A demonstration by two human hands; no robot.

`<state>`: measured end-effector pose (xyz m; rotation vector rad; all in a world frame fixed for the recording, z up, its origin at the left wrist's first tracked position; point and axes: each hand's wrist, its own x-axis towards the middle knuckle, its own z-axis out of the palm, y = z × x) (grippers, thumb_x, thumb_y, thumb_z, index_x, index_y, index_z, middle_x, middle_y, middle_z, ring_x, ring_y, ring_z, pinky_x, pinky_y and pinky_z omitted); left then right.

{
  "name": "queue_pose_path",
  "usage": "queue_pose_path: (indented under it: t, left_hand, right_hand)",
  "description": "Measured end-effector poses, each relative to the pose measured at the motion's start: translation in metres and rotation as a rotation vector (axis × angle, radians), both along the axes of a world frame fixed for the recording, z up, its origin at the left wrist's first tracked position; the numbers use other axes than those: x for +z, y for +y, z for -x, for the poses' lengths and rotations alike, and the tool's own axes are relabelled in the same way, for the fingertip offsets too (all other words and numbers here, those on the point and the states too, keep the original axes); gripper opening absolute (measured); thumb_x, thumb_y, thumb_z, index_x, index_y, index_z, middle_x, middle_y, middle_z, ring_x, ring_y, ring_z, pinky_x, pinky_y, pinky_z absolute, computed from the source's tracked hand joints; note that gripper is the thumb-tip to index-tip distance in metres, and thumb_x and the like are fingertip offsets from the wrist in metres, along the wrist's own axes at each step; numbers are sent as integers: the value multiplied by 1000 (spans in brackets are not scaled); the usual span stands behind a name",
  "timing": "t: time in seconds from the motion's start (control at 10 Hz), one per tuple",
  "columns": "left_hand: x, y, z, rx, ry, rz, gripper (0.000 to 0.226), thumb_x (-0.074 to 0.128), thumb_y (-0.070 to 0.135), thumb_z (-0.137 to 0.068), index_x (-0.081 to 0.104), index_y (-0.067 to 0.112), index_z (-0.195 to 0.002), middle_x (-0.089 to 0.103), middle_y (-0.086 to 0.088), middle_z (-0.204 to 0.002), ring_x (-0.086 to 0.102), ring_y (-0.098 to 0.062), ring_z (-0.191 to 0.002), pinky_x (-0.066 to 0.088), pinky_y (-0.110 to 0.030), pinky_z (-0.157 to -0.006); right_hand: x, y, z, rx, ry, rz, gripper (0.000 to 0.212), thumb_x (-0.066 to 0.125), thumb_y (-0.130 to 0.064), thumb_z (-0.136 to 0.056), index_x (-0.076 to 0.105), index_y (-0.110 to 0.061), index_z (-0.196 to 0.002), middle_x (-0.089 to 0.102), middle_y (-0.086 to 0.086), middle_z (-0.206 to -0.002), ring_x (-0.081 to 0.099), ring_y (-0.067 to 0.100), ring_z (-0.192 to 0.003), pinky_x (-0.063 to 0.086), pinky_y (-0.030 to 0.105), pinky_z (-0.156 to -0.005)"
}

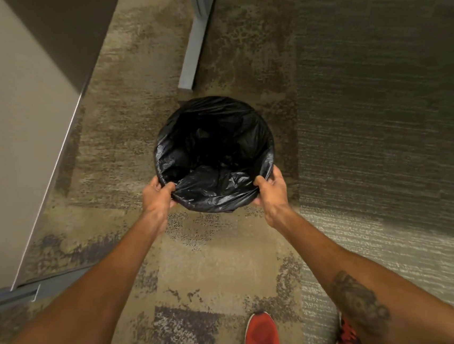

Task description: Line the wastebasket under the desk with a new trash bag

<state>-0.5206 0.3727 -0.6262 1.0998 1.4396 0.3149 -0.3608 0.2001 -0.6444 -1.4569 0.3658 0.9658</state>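
A round wastebasket stands on the carpet in the middle of the head view, wholly covered by a black trash bag [214,151] that lines its inside and folds over its rim. My left hand [157,196] grips the bagged rim at the near left, thumb inside the opening. My right hand [271,188] grips the near right of the rim the same way. The basket's own wall is hidden under the plastic.
A grey metal desk leg and foot [195,53] runs along the floor just beyond the basket. A beige cabinet or partition [7,123] stands at the left, with a metal rail [13,296] at its base. My red shoes [261,337] are on the patterned carpet below.
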Motion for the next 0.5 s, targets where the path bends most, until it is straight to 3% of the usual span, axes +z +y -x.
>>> queue_pose_path:
  t: [0.2, 0.4, 0.5]
  left_hand:
    - [-9, 10, 5, 17, -3, 60, 42, 48, -7, -97, 56, 7, -136, 68, -11, -125, 71, -26, -106, 57, -47, -97]
    - [8, 13, -4, 0, 110, 99, 39, 50, -5, -96, 58, 9, -131, 69, -15, -122, 69, -32, -107, 56, -49, -98]
    - [26, 2, -13, -51, 340, -103, 40, 58, 12, -96, 54, 10, -135, 66, -18, -129, 64, -37, -114, 52, -50, -102]
  right_hand:
    - [2, 6, 4, 27, 22, -19, 54, 45, 5, -97, 44, -25, -142, 69, 11, -123, 69, 31, -112, 58, 59, -86]
    - [22, -1, -5, 140, 24, 26, 55, 53, -3, -99, 37, -22, -148, 64, 5, -131, 67, 25, -111, 61, 46, -87]
    - [45, -9, -1, 258, -261, 349, 58, 56, -20, -99, 35, -14, -153, 50, 13, -150, 48, 33, -138, 41, 45, -114]
